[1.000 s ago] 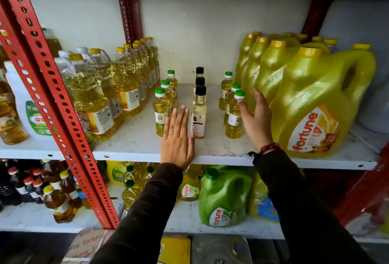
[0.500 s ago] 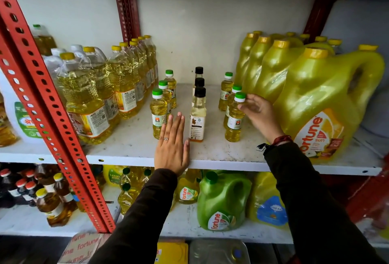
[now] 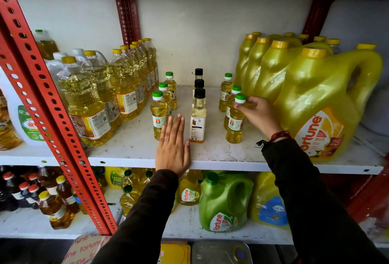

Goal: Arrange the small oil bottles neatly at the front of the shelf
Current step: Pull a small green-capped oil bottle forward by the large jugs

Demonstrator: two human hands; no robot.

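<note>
Small oil bottles stand in three short rows on the white shelf [image 3: 210, 154]. The left row has green caps, its front bottle [image 3: 158, 114] just left of my left hand [image 3: 173, 148], which lies flat and open on the shelf. The middle row has black caps, with a clear labelled bottle [image 3: 197, 118] in front, close to my left thumb. On the right, my right hand [image 3: 255, 114] pinches the neck of the front green-capped bottle [image 3: 235, 125], which stands upright. Two more green-capped bottles [image 3: 226, 92] stand behind it.
Large yellow Fortune jugs [image 3: 322, 103] crowd the shelf's right side, touching my right hand. Tall clear oil bottles [image 3: 88, 99] fill the left. A red perforated upright [image 3: 52, 103] crosses the left foreground. The lower shelf holds a green jug [image 3: 223, 200] and more bottles.
My right hand rose from the side of the front right bottle to its neck. The left hand slid back slightly toward the shelf edge.
</note>
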